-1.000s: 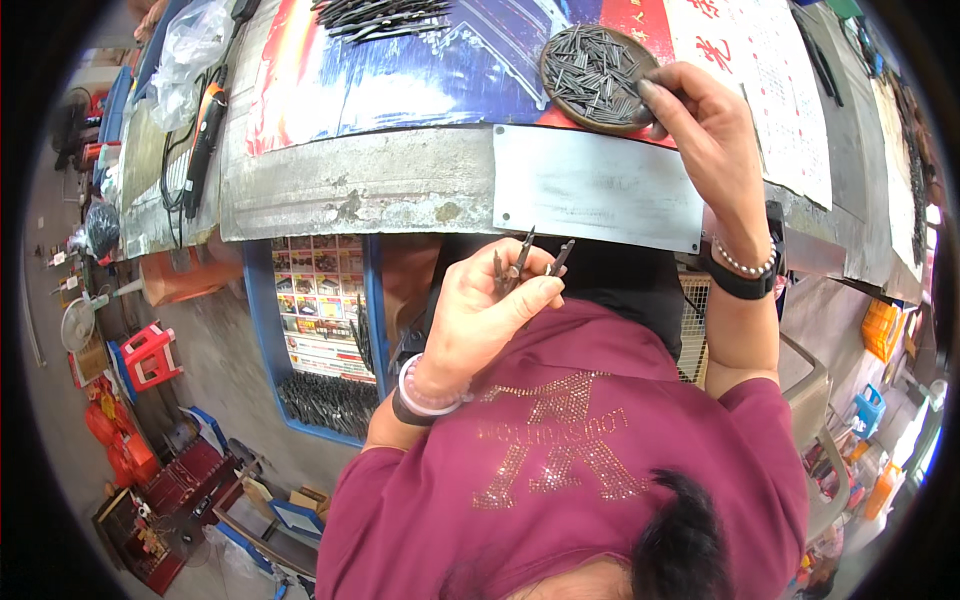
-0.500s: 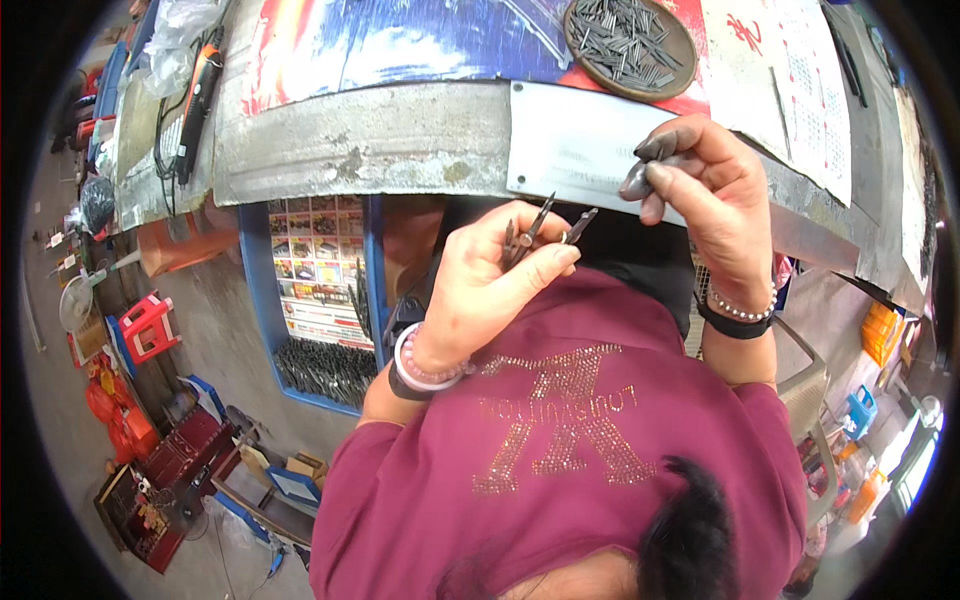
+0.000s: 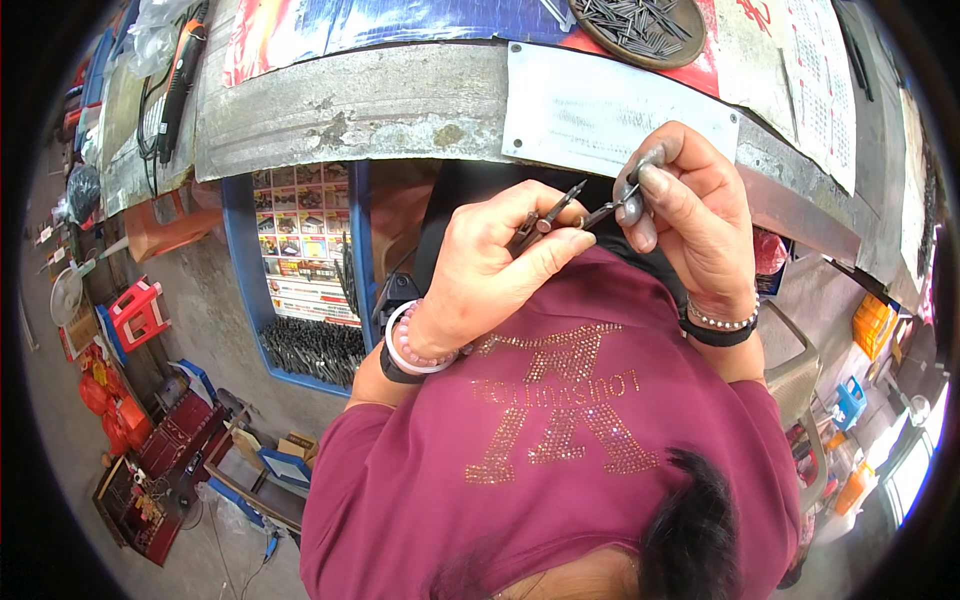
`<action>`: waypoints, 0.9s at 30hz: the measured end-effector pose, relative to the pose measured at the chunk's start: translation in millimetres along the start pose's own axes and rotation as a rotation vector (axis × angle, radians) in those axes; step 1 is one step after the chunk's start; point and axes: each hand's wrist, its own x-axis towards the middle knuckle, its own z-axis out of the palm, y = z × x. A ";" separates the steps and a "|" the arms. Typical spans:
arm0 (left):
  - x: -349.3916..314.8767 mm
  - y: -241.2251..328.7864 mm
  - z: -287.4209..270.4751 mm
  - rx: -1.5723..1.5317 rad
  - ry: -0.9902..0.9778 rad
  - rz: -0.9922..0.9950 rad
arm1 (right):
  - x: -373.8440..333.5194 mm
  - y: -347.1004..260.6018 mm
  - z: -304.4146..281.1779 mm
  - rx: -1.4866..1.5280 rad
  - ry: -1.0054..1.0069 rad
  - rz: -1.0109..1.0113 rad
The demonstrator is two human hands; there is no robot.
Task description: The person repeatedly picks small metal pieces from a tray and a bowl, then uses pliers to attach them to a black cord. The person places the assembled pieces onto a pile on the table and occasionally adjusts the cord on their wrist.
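My left hand (image 3: 500, 255) clamps dark pointed metal tools (image 3: 561, 207), my right hand (image 3: 690, 205) a thin grey metal pin (image 3: 629, 193), likely light, stiff, best end-pinched.

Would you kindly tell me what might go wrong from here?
The left hand holds several dark metal pieces together, so one might slip out. A pointed piece juts out among them and could prick the right hand close by. The right hand also seems to pinch a thin part, mostly hidden, which could drop.
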 end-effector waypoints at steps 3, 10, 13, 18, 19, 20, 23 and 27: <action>-0.7 -1.8 -1.3 0.012 -0.006 0.011 | 0.6 2.1 1.3 -0.012 0.000 0.001; -1.2 -2.5 -0.4 0.046 0.009 0.068 | -3.8 4.0 4.5 -0.058 0.016 -0.018; -1.7 -0.9 -0.1 0.208 0.062 0.244 | -8.4 8.0 10.0 -0.216 0.003 0.034; -2.7 -1.5 -3.0 0.311 0.146 0.359 | -10.8 14.1 16.1 -0.070 0.086 -0.009; -2.9 -2.3 -3.6 0.305 0.152 0.337 | -10.9 13.3 15.8 -0.052 0.117 -0.061; -3.0 -3.2 -3.4 0.310 0.147 0.328 | -10.9 11.8 14.9 -0.029 0.113 -0.098; -2.5 -5.9 -1.9 0.298 0.126 0.315 | -11.3 7.8 15.2 -0.033 0.076 -0.114; -3.0 -7.6 -0.6 0.263 0.124 0.311 | -10.9 6.8 18.7 -0.046 0.082 -0.090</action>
